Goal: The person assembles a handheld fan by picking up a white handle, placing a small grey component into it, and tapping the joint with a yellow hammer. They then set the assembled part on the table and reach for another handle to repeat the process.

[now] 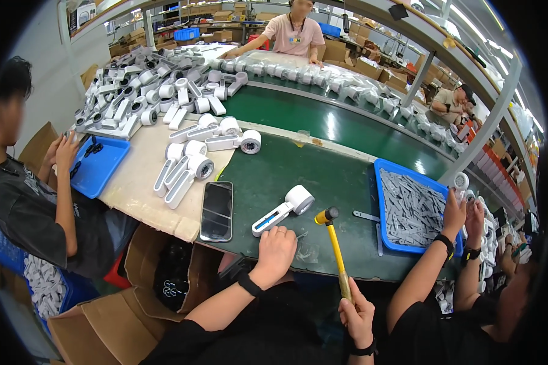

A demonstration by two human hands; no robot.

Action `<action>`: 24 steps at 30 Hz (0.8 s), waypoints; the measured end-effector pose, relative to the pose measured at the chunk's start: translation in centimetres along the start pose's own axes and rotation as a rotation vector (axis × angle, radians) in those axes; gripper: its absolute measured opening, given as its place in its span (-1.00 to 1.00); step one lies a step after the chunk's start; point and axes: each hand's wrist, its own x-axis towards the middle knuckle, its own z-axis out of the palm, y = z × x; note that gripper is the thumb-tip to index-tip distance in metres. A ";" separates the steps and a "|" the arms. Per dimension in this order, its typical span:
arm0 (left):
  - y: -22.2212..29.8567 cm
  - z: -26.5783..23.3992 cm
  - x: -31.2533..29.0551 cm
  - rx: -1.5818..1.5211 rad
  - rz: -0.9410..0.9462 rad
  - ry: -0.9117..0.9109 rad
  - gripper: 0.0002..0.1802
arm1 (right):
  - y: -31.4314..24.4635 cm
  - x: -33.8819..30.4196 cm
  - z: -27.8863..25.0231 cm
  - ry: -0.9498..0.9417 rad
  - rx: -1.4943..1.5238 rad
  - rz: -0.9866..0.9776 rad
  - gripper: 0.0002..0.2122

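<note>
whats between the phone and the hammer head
The head view shows a white, fan-like handheld device between the phone and hammer head, the left hand beside its handle.

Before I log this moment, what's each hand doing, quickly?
Left hand: beside the white round-headed device; grip cannot be told.
Right hand: closed, holding the yellow-handled hammer with black head.

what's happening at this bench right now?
The person's right hand grips a hammer by its yellow handle, head up, above the green bench. Their left hand is at the bench edge, by the near end of a white handheld device; contact is unclear. A dark-screened phone lies to the left. On the right, a co-worker handles white parts beside a blue tray of gray strips.
</note>
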 end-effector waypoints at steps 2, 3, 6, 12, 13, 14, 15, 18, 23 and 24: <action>-0.5 -0.5 0.0 -0.065 0.012 0.037 -0.91 | 0.2 0.2 -0.1 -0.004 0.012 0.005 -0.48; -0.7 -0.6 0.0 -0.178 -0.039 0.063 -0.90 | 0.3 0.3 -0.1 -0.005 0.022 0.009 -0.48; -0.8 -1.8 0.8 -0.264 -0.114 0.155 -0.86 | 0.6 0.8 -0.1 -0.014 0.046 0.023 -0.47; -1.5 -3.7 2.9 -0.002 -0.134 0.132 -0.69 | 1.0 1.4 -0.1 -0.034 0.052 0.017 -0.48; -1.9 -3.5 3.0 0.034 -0.120 0.133 -0.71 | 1.0 1.5 -0.1 -0.033 0.050 0.019 -0.49; -2.2 -3.3 3.2 0.069 -0.104 0.133 -0.72 | 1.0 1.7 -0.1 -0.032 0.054 0.023 -0.49; -2.6 -2.9 3.3 0.075 -0.094 0.141 -0.72 | 1.1 1.8 -0.1 -0.029 0.052 0.028 -0.49; -2.9 -2.3 3.7 0.009 -0.106 0.148 -0.71 | 1.4 2.0 -0.3 -0.036 0.047 0.029 -0.49; -2.2 -2.3 3.9 0.022 -0.123 0.100 -0.71 | 1.9 2.1 -0.7 -0.038 0.035 0.029 -0.49; -2.2 -2.2 3.9 0.029 -0.126 0.090 -0.71 | 2.1 2.1 -0.8 -0.044 0.042 0.021 -0.49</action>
